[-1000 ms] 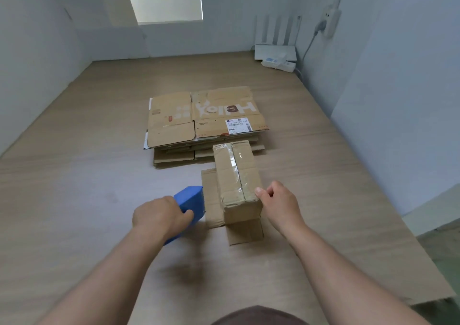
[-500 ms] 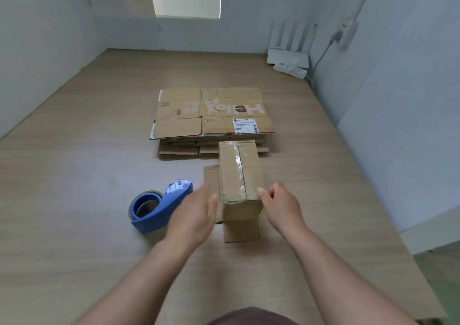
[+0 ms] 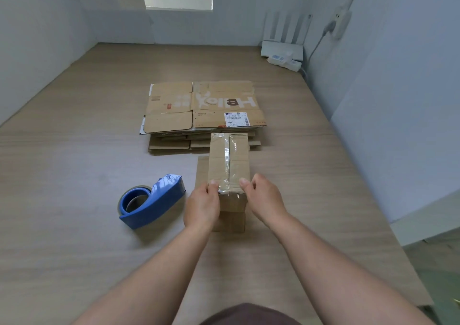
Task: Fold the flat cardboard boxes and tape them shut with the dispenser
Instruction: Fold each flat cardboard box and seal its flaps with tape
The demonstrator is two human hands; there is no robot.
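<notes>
Clasping near end of small taped brown cardboard box with curled fingers of left hand and right hand, likely smoothing the tape end. Resting on wooden table, just before flat cardboard stack, right of idle blue tape dispenser.

Not much to see of the person tbh. Left hand and right hand have short, plain thumbnails, and both forearms are bare. Well to the near side of the taped box there's a rounded patch of dark brown clothing.
</notes>
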